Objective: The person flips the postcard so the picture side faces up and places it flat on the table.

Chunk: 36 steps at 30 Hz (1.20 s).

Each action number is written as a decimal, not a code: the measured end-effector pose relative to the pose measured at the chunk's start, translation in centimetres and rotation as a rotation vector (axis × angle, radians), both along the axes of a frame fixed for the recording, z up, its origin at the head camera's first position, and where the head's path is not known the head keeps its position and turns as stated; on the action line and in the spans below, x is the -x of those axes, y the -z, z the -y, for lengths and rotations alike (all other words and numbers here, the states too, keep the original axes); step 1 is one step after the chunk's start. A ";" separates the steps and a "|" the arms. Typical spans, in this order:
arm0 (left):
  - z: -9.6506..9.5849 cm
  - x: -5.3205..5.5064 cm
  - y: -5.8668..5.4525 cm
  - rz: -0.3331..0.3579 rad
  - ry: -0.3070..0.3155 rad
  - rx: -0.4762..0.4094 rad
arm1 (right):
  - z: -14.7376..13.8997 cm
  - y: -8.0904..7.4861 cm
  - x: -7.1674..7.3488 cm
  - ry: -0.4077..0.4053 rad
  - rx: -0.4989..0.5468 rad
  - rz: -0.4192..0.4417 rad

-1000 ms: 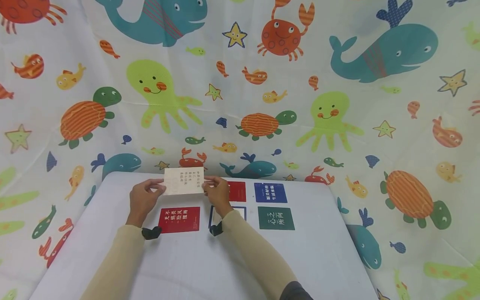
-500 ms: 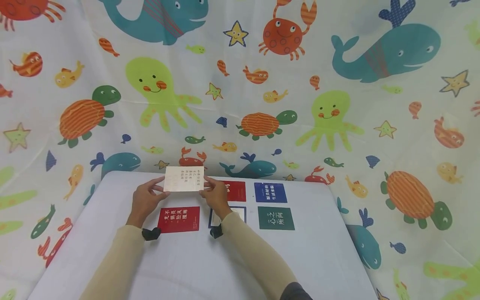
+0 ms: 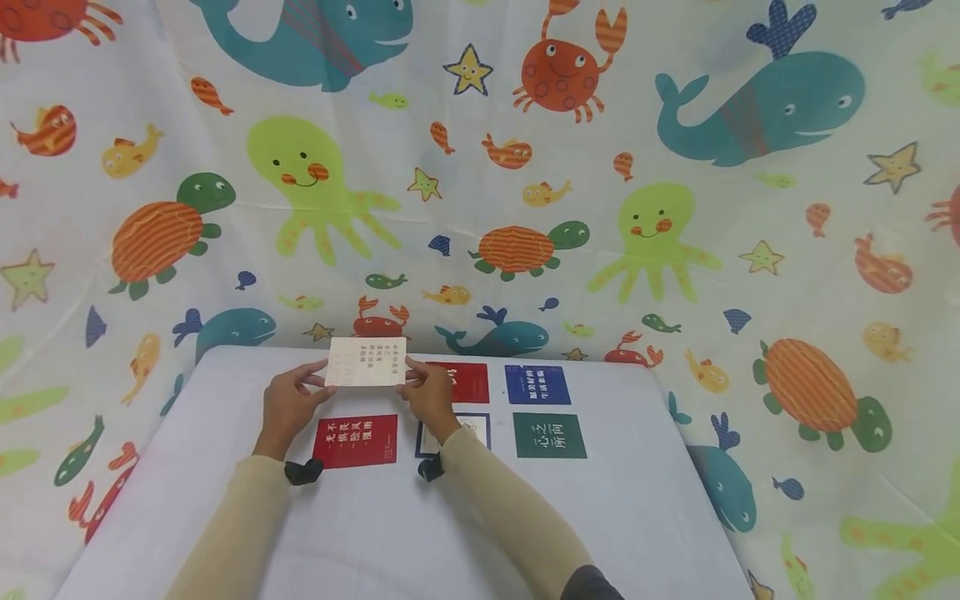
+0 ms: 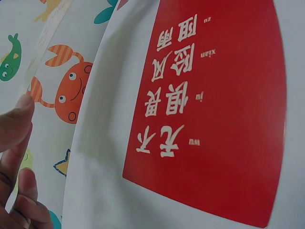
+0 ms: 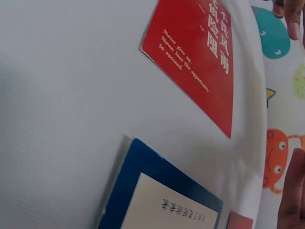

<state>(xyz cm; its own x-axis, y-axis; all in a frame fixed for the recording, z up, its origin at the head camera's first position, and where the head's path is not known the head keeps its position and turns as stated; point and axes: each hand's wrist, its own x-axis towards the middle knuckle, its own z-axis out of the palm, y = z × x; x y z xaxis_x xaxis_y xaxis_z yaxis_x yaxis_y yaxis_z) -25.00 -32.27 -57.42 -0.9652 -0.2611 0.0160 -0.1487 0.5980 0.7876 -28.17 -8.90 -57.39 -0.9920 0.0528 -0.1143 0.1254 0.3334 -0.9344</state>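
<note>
Both hands hold a cream card with dark vertical lettering above the far part of the table. My left hand pinches its left edge between thumb and fingers. At the opposite edge, my right hand grips the card's lower right side. The left wrist view shows the card's thin edge beyond the thumb. Below the hands lies a red card with white characters. A blue-bordered card lies under the right wrist, partly hidden by the sleeve in the head view.
Another red card lies partly behind the right hand. To the right are a blue card and a green card. They rest on a white-covered table, with a sea-animal-print curtain hanging behind its far edge.
The cream card has tilted slightly, its lower edge rising a little. Both hands keep their hold and have barely moved. The head view has shifted slightly.
</note>
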 end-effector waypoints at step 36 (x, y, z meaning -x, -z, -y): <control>0.4 -0.6 2.0 0.076 -0.066 0.022 | 0.5 1.0 -0.4 0.035 -0.065 0.055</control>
